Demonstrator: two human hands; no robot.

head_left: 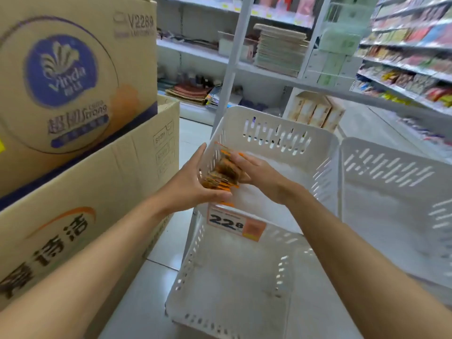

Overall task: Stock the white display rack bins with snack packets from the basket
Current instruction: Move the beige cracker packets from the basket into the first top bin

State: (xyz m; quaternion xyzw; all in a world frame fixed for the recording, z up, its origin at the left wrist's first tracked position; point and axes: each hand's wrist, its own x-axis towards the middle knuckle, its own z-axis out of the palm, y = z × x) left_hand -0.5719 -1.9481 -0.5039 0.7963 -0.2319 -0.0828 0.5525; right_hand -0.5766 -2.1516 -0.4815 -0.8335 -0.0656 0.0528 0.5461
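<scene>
A stack of orange-edged snack packets [223, 173] is pressed between both my hands at the left inner wall of the upper white rack bin [276, 123]. My left hand [188, 182] grips the stack from the left and below, partly outside the bin's slotted side. My right hand [259, 174] presses on the stack from the right, inside the bin. Below it a lower white bin [186, 272] has nothing in it. A price tag reading 22.8 [236, 225] hangs on the upper bin's front rim. The basket is out of view.
Stacked cardboard cartons [80, 123] stand close on the left. Another white slotted bin [396, 172] sits to the right. Store shelves with paper goods [281, 50] rise behind, and snack shelves [411, 59] run along the right. White floor tiles [146, 285] lie below.
</scene>
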